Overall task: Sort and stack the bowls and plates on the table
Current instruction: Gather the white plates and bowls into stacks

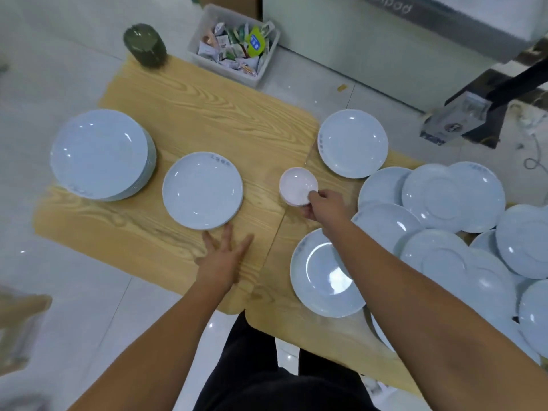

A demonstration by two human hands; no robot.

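A white bin (262, 75) on the floor beyond the worktop (189, 114) holds crumpled snack packets (234, 44); their print is too small to read. The right hand (324, 203) pinches the near rim of a small pinkish bowl (296, 183) at mid-worktop; I cannot tell whether the bowl is resting or lifted. The left hand (224, 256) lies flat with its fingers spread, just before a single plate (203, 189) whose blue rim mark is illegible. A tall plate stack (99, 152) stands at the left, and loose plates (453, 197) overlap at the right.
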